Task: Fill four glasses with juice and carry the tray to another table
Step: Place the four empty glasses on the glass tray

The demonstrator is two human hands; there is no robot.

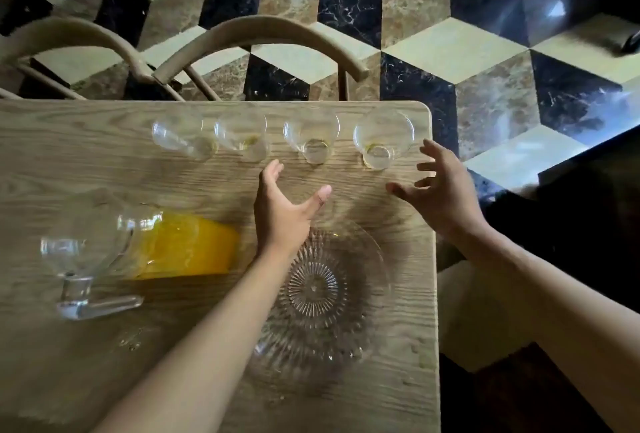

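Both hands open above the tabletop, four glasses in a row

Four clear glasses stand in a line along the far edge of the wooden tabletop (104,162): the first glass (183,138) at the left, then the second glass (244,138), the third glass (311,140) and the fourth glass (382,141) nearest the right corner. None holds more than a trace at the bottom. The left hand (282,211) reaches forward with fingers spread and thumb out, gripping nothing, just short of the second and third glasses. The right hand (443,190) hovers near the fourth glass, fingers splayed wide and likewise empty (not touching the glass). A glass pitcher (138,245) sits at the left of the tabletop with orange juice (187,247) in its lower part, its handle toward the person. The round patterned glass tray (325,294) lies on the tabletop beneath the left forearm, with nothing on it
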